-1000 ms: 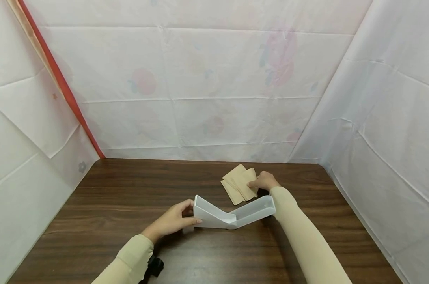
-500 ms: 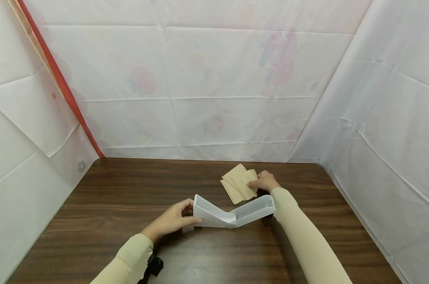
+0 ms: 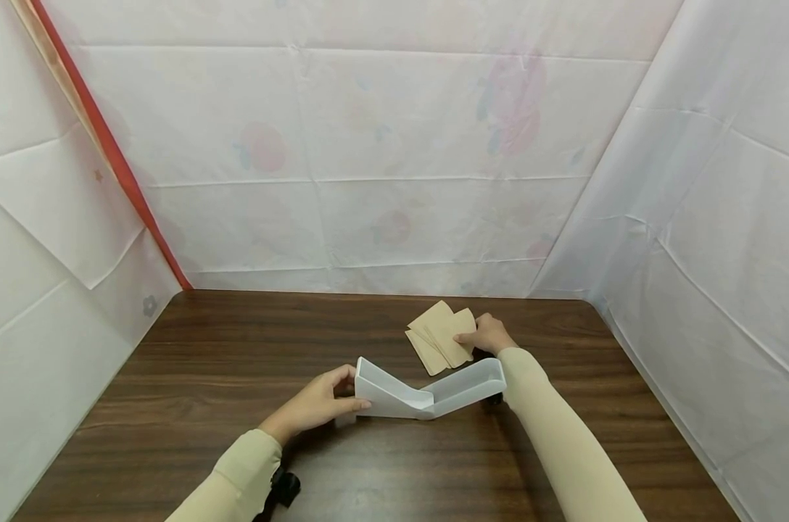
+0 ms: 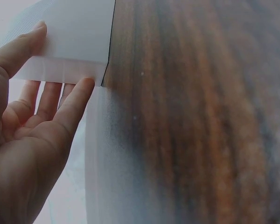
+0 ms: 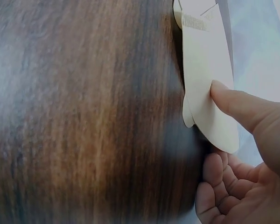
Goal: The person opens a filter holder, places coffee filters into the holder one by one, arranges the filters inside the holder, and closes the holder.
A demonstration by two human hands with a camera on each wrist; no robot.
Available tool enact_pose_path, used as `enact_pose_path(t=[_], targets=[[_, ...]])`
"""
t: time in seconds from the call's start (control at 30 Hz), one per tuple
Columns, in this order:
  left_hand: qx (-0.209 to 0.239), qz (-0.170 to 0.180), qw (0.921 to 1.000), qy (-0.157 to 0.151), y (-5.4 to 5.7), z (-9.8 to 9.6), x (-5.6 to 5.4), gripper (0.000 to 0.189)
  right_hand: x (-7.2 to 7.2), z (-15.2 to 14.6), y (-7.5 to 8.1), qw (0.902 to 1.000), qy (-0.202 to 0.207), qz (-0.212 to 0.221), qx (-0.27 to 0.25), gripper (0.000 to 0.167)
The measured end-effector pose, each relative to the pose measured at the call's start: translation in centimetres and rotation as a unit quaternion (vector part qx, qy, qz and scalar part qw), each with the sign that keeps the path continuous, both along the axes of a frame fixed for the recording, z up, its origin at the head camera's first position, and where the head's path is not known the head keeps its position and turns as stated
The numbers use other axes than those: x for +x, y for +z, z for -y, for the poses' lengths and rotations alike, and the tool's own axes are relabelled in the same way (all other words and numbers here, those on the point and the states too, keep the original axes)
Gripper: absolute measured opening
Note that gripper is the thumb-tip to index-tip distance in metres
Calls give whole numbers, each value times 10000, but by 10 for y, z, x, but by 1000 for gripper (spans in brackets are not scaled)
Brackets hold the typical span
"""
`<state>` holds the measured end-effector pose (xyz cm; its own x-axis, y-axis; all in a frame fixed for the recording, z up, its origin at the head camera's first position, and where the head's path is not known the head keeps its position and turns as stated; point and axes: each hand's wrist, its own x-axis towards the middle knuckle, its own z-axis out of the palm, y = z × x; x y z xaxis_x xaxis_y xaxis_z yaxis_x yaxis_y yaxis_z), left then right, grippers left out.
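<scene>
A white plastic holder (image 3: 394, 397), two open troughs joined in a shallow V, stands on the dark wood table. My left hand (image 3: 321, 400) grips its left end, thumb on the near side; in the left wrist view the other fingers touch the end wall (image 4: 56, 70). Beyond the holder lie several flat tan paper pieces (image 3: 434, 333), overlapping in a fan. My right hand (image 3: 490, 333) pinches the right-hand tan paper piece (image 5: 207, 74), thumb on its face and fingers curled behind its rounded end. The holder's right arm stands close to my right sleeve.
The brown wooden table (image 3: 225, 377) ends at a white patterned sheet (image 3: 368, 159) hung behind it. More white sheeting (image 3: 714, 217) borders the right side. A black wrist strap part (image 3: 285, 488) shows under my left sleeve.
Both hands stay almost in place. The right-hand tan paper piece shifts very slightly under my right hand; the white holder remains where it was.
</scene>
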<state>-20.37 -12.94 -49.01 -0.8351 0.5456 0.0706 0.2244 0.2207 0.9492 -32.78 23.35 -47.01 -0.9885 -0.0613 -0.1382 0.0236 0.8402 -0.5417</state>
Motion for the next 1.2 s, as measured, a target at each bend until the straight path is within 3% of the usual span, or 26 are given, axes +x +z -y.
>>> enact_pose_path(t=[0.33,0.67,0.8,0.93,1.2], targets=[[55,-28,10000,-3,-1,-1,-1,37,-2,-6,-3,9999,-56,154,-46,36],[10,7,10000,43,1,-1,1,38,-1,-8,-3,9996,-35,174,-227,26],[1,31,10000,59,2,0,1,37,-3,-11,-7,9994,38,154,-306,35],[-10,46,10000,57,2,-1,1,38,-3,-14,-8,9981,-27,212,-569,36],[-2,47,10000,57,2,-2,1,37,0,-22,-5,9922,-12,199,-1232,21]])
